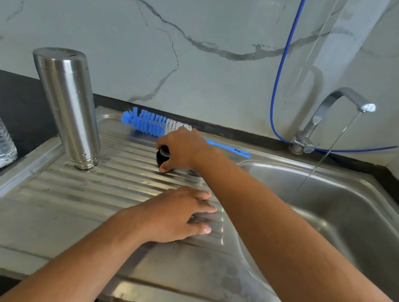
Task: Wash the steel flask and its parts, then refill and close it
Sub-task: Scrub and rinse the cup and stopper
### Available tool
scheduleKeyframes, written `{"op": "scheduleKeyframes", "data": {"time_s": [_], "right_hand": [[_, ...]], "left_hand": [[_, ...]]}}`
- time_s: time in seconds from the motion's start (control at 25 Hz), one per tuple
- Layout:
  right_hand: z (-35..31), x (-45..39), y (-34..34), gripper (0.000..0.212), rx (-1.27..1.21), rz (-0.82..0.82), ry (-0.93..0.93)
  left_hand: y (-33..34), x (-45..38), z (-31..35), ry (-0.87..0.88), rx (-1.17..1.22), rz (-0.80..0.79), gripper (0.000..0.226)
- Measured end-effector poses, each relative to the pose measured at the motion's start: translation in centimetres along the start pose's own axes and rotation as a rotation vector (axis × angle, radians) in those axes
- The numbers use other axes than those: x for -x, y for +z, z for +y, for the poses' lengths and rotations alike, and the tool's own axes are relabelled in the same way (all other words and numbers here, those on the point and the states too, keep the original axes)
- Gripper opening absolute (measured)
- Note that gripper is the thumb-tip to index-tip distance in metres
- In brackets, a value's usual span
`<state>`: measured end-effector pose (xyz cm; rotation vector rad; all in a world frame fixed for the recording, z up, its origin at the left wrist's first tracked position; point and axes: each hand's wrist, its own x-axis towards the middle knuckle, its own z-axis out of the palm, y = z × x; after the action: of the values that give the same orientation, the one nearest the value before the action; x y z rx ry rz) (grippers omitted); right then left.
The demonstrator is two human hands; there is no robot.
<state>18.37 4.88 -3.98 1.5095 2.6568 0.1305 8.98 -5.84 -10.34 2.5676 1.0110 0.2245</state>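
left hand [176, 216] flat on drainboard [65, 200]; bottle brush [152, 123] behind right hand [184, 149].

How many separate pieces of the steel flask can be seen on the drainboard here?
2. The flask body stands upside down at the drainboard's back left. The black stopper is gripped by the right hand near the middle. The hands may hide another piece.

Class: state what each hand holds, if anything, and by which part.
Right hand grips the black stopper around its sides, from above. Left hand holds nothing; it rests flat on the drainboard.
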Motion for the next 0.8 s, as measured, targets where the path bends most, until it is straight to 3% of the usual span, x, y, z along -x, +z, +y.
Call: {"op": "scheduleKeyframes", "data": {"time_s": [0.08,0.16,0.28,0.36,0.48,0.56,0.68,0.8], "right_hand": [[0.0,0.5,-0.6,0.072,-0.064,0.004,-0.001],[1.1,2.0,-1.7,0.061,-0.329,0.125,0.018],[5.6,5.2,-2.6,0.023,-0.778,0.621,0.206],[9.8,7.4,-1.7,0.026,-1.130,0.864,0.507],[15.5,10.3,1.4,0.026,-1.678,0.973,1.070],[18.2,10.8,3.6,0.029,-1.883,1.014,1.260],[20.8,10.0,5.8,0.032,-1.986,1.081,1.311],[21.4,8.9,5.8,0.030,-2.060,1.096,1.233]], "left_hand": [[0.1,0.0,0.0,0.004,-0.010,0.021,0.055],[-0.1,0.1,0.2,0.001,-0.002,0.059,0.052],[-0.4,0.1,0.1,0.010,-0.009,0.116,0.047],[-0.5,0.0,-0.2,0.016,-0.017,0.145,0.042],[-0.6,0.1,-0.4,0.020,-0.032,0.155,0.040],[-0.7,0.2,-0.4,0.026,-0.044,0.168,0.041],[-0.9,-0.2,-0.2,0.029,-0.041,0.184,0.040],[-0.8,-0.4,-0.3,0.030,-0.036,0.186,0.034]]}}
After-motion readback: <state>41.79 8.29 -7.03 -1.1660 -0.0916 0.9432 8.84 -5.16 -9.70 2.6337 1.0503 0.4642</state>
